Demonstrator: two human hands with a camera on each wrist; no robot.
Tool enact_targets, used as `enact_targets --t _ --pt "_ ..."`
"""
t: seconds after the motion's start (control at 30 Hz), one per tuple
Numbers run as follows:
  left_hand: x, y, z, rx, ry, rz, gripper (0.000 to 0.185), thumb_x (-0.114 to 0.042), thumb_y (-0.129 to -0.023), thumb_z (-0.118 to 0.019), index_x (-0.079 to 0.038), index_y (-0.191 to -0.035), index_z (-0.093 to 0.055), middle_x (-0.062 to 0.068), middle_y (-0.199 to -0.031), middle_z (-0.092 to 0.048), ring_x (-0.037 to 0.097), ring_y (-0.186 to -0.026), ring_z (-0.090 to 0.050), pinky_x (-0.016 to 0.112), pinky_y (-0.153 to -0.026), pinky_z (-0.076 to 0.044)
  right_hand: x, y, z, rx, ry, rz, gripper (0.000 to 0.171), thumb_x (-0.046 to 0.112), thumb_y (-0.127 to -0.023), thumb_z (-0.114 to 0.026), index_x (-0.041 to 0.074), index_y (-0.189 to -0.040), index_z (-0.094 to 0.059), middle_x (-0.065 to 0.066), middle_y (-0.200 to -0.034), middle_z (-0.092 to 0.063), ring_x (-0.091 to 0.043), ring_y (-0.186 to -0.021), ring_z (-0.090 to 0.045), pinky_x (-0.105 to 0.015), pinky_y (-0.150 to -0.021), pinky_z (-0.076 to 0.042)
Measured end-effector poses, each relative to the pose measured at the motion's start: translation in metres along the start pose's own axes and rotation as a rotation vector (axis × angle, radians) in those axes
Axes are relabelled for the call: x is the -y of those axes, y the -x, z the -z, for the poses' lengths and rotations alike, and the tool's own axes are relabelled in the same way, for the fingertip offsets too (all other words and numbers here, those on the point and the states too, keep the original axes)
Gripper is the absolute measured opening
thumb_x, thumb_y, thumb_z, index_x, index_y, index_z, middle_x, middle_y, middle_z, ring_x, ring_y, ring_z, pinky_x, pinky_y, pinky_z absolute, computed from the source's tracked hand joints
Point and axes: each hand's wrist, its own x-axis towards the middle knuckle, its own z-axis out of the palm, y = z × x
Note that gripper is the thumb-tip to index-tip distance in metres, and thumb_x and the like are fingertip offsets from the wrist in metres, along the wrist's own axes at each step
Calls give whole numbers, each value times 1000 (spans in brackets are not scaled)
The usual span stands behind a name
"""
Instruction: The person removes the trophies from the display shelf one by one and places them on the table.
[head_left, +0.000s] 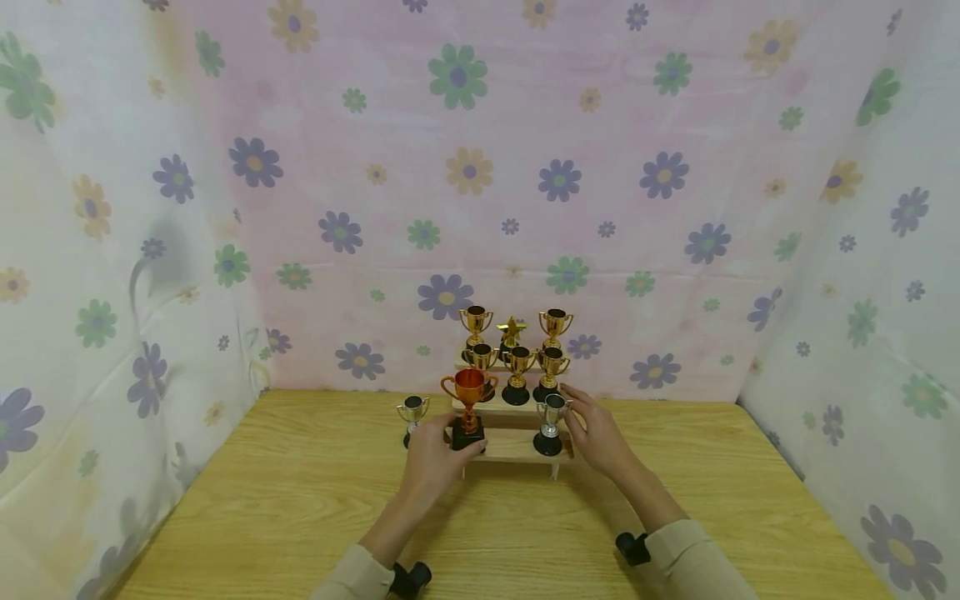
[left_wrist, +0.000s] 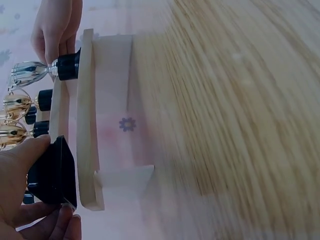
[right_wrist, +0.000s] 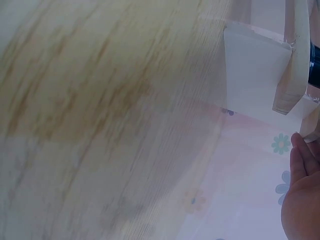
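Observation:
My left hand (head_left: 432, 460) grips the black base of a bronze-coloured trophy cup (head_left: 469, 388) with two handles, thumb on one side and fingers on the other. In the left wrist view, that black base (left_wrist: 52, 172) is right at the lowest step of a wooden stand (head_left: 510, 446); I cannot tell if it touches. A silver trophy cup (head_left: 551, 425) stands at the right end of this step. Beside it, my right hand (head_left: 602, 437) has its fingers fairly straight at the stand's right end, the fingertips (right_wrist: 296, 137) near or against a higher step.
Behind, the middle step carries small gold cups (head_left: 518, 371); the top step has two gold cups and a gold star trophy (head_left: 512, 332). Another silver cup (head_left: 412, 410) is left of the stand. A wood-grain table (head_left: 300, 500) lies below, with flowered cloth (head_left: 375, 208) around.

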Motion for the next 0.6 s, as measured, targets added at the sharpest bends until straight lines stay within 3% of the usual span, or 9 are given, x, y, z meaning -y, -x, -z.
enact_targets --t 0.3,0.6 --pt "13 0 4 -23 -36 -15 44 -24 -79 -91 -3 -114 -74 7 -99 -74 16 -75 -59 24 -62 -48 0 0 -1 -18 5 14 25 6 -105 -53 0 -86 -67 -26 -148 -51 -48 -134 -50 -61 -105 -44" --pt "21 4 12 -14 -78 23 43 -27 -79 -91 -2 -110 -74 6 -93 -71 15 -77 -58 27 -64 -49 1 0 -1 0 -3 -12 26 8 -106 -52 -1 -88 -68 -24 -150 -50 -46 -136 -49 -59 -106 -44"
